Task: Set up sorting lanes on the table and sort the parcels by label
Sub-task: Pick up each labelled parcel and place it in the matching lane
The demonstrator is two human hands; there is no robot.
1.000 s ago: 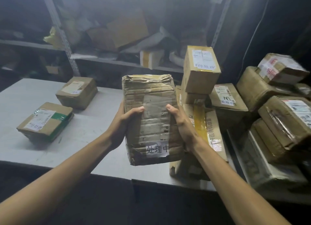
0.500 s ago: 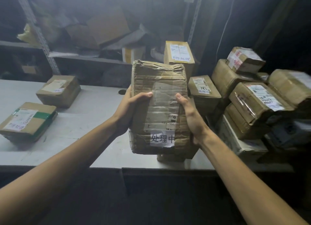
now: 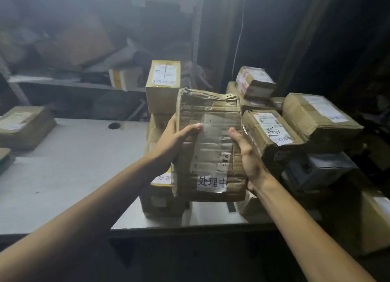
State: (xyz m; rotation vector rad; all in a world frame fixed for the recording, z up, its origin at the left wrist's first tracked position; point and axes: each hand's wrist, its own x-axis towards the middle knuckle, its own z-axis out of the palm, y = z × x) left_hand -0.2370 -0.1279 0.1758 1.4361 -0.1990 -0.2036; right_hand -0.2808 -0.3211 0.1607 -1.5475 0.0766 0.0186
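Far left on the pale tabletop (image 3: 73,155): flat brown parcel (image 3: 23,126), white label facing up. Just in front of it, cut by the frame edge, corner of another parcel with a green strip (image 3: 4,158). Further right, round dark hole (image 3: 114,125) in the tabletop. Behind, dim metal shelf (image 3: 63,82) heaped with cardboard, too blurred to tell apart.

Left hand (image 3: 168,144) clamped on the left side of the crumpled parcel (image 3: 211,133), thumb laid across its taped front, fingers hidden behind. Crumpled parcel held upright in the air over the right end of the tabletop, in front of a stack of boxes, top edge torn and dented. White label (image 3: 212,182) printed 处理中 low on its front. Behind it, tall box with yellow tape (image 3: 163,85) standing on the stack. Beside the left hand, yellow-edged box (image 3: 155,133), part of a similar white label showing.

Right hand (image 3: 247,155) clamped on the parcel's right side, thumb on the front, fingers round the back. Just right of it, tilted brown parcel with a scribbled shipping label (image 3: 272,131). Above that, small parcel with red-printed tape (image 3: 253,81). Farthest right, large taped parcel (image 3: 318,117) atop the pile.
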